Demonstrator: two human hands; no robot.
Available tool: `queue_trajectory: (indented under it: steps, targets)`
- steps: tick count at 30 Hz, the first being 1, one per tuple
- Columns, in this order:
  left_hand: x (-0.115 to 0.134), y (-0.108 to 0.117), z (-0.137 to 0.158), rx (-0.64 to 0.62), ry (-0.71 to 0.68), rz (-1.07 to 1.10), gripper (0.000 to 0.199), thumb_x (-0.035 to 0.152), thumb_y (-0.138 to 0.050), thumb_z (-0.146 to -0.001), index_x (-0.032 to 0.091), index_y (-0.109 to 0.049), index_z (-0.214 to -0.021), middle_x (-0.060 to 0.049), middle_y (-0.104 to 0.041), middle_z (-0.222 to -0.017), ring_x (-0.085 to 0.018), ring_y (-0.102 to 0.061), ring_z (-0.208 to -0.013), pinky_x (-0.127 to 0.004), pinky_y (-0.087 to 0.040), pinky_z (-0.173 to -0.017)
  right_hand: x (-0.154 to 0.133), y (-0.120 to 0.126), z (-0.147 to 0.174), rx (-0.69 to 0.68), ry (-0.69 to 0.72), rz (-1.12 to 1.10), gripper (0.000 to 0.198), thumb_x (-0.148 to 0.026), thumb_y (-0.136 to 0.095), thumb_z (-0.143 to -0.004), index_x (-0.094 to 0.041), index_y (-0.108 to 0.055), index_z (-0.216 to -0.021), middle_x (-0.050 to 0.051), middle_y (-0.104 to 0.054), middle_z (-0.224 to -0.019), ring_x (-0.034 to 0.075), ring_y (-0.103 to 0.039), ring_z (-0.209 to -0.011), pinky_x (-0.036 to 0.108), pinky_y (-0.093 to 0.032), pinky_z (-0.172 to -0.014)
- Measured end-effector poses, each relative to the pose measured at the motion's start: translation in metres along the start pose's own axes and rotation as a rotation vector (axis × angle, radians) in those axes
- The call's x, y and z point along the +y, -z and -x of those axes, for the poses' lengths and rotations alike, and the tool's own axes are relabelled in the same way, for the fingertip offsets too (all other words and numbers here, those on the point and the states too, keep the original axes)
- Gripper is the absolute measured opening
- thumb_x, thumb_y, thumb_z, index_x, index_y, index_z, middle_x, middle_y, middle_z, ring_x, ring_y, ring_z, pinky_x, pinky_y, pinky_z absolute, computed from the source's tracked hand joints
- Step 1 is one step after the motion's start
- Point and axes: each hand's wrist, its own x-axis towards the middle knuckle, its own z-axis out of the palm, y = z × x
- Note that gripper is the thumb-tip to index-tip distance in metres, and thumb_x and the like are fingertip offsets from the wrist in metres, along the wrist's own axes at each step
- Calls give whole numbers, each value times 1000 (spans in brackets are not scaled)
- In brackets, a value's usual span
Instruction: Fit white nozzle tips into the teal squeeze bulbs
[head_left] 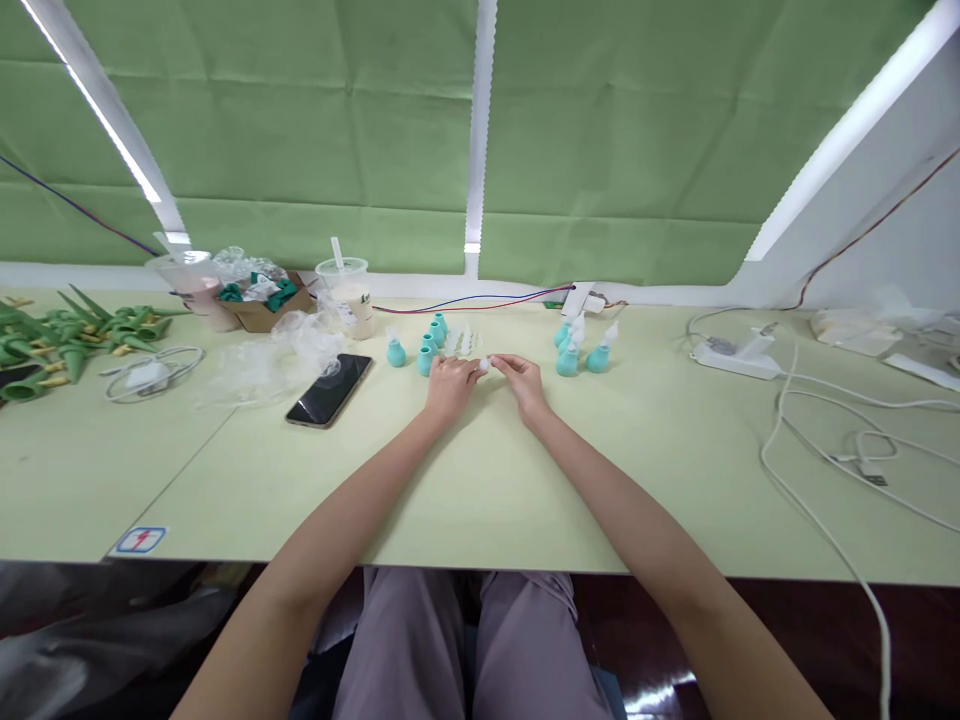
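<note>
A small whitish translucent piece (484,365) is pinched between the fingertips of my left hand (451,386) and my right hand (524,384), low over the table. Both hands are closed on it; its exact kind is too small to make out. Just behind my left hand stand several turquoise rubber bulbs (425,358) with open necks. To their left is a single turquoise bulb (396,352) with a translucent top. Several translucent nozzle-like pieces (466,341) lie beyond my fingers. Right of my right hand, several turquoise bulbs (598,358) carry white pointed tips.
Left of my forearm lies a black phone (330,390), with clear plastic bags (262,360) behind it. Drink cups (346,300) and a cardboard box (266,312) line the back. Green plastic parts (71,345) are far left. A power strip (735,358) and white cables (784,410) occupy the right.
</note>
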Motion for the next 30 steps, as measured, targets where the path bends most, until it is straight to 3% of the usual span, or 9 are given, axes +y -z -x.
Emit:
queue_trajectory:
  steps: [5,8,12,15,18,23,30]
  targets:
    - [-6,2,-1,-35,-21,-57,26,12,-41,-88,22,-65,-88,-5,-68,-85,-22,-54,-87,-33,-29,-75,-4,4,-10,123,87,-19,29,-42,-67,-66,-17,-68,-81,6,-70,-91,18,-66,-78,34,-48,-82]
    - [-13,2,-2,-32,10,-74,26,12,-43,-87,22,-67,-88,-6,-68,-86,-23,-53,-88,-34,-29,-75,-6,7,-26,169,143,120,27,-41,-63,-71,-18,-67,-83,5,-70,-91,18,-65,-72,32,-48,-75]
    - [-18,1,-4,-36,34,-84,23,23,-46,-89,20,-69,-88,-7,-69,-86,-24,-53,-90,-37,-29,-76,0,-2,-51,35,196,625,14,-31,-57,-80,-21,-67,-79,2,-70,-84,16,-62,-70,29,-43,-70]
    - [-19,-1,-4,-55,21,-110,23,25,-48,-88,19,-70,-86,-7,-69,-84,-25,-53,-90,-37,-29,-77,9,-16,-64,-80,377,1078,15,-21,-54,-84,-23,-67,-77,2,-69,-87,17,-57,-85,31,-35,-78]
    - [-20,-3,-5,-61,16,-115,20,26,-52,-86,19,-71,-83,-7,-69,-82,-24,-53,-89,-37,-29,-78,21,-29,-71,-102,500,1346,16,-20,-55,-85,-22,-68,-78,5,-67,-92,20,-51,-94,34,-28,-80]
    - [-23,-8,-4,-46,17,-105,18,26,-54,-85,20,-70,-84,-6,-69,-83,-23,-53,-89,-38,-30,-79,36,-32,-73,-36,568,1404,17,-24,-54,-87,-25,-70,-82,5,-64,-100,20,-44,-97,36,-23,-79]
    - [-23,-11,-3,-29,6,-98,18,22,-52,-86,22,-70,-87,-5,-69,-87,-23,-51,-94,-37,-30,-80,37,-28,-76,-7,517,1352,20,-26,-53,-87,-27,-72,-80,5,-63,-100,21,-40,-96,37,-21,-78]
